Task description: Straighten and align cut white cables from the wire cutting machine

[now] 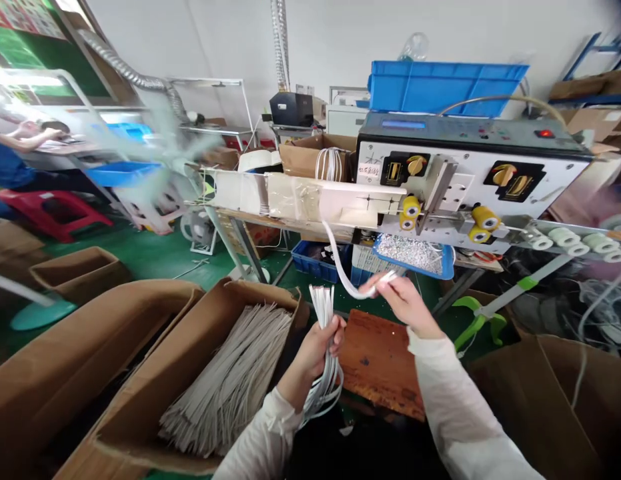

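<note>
My left hand point(317, 347) is wrapped round a bundle of white cables point(323, 305). Their cut ends point up, and the lower lengths loop below my fist. To the right, my right hand point(405, 303) pinches the end of a few white cables point(335, 250) pressed together in a strip. That strip curves up and left to the chute point(295, 193) of the cable-cutting machine point(465, 163). The machine has yellow rollers point(410, 210) on its front. Left of my hands, a long cardboard box point(130, 400) holds many cut cables point(235, 373).
A wooden stool point(383, 360) stands below my hands. Under the machine hangs a blue tray point(443, 263) of small scraps. Another cardboard box point(90, 340) lies far left, and a green-footed stand point(477, 320) is at right. A fan point(160, 153) and a co-worker's arm point(33, 137) appear upper left.
</note>
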### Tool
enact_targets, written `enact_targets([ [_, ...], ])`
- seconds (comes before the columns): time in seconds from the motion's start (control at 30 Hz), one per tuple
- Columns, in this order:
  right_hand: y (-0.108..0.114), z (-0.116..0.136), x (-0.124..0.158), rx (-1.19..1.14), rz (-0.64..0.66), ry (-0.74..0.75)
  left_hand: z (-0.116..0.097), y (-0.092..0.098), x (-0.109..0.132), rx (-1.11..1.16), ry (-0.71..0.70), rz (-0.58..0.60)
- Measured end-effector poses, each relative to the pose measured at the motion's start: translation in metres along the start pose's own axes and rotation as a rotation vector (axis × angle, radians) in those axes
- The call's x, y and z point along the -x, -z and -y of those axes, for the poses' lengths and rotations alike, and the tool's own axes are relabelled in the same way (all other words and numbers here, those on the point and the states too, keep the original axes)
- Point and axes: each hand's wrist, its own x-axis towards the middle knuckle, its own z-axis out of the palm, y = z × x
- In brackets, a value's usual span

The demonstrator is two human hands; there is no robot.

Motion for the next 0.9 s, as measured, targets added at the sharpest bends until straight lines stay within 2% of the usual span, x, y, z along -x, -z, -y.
enact_targets([
  [0.07, 0.010, 0.013, 0.021, 0.006, 0.403, -0.093, -0.002, -0.001, -0.003, -0.016, 0.012, 0.026],
  [0.1, 0.012, 0.018, 0.027, -0.024, 0.534, -0.137, 0.000, -0.003, -0.006, -0.026, 0.019, 0.032],
  [0.17, 0.009, 0.024, 0.032, -0.106, 0.636, -0.209, 0.007, -0.008, -0.011, -0.038, 0.042, 0.032],
  [0.23, 0.001, 0.021, 0.033, -0.157, 0.600, -0.264, 0.018, -0.016, -0.016, -0.032, 0.066, 0.028],
  [0.4, -0.009, -0.009, 0.032, -0.089, 0.351, -0.424, 0.039, -0.034, -0.017, 0.039, 0.176, 0.034],
  [0.5, -0.005, -0.025, 0.034, 0.019, 0.242, -0.320, 0.043, -0.035, -0.013, 0.123, 0.246, 0.026],
  [0.63, -0.005, -0.042, 0.037, 0.166, 0.132, -0.162, 0.045, -0.032, -0.009, 0.102, 0.236, 0.015],
  [0.77, -0.014, -0.053, 0.040, 0.189, 0.117, -0.198, 0.046, -0.034, -0.007, 0.099, 0.211, 0.053],
  [0.9, -0.017, -0.051, 0.043, 0.190, -0.030, -0.177, 0.047, -0.037, -0.005, 0.204, 0.208, 0.144],
])
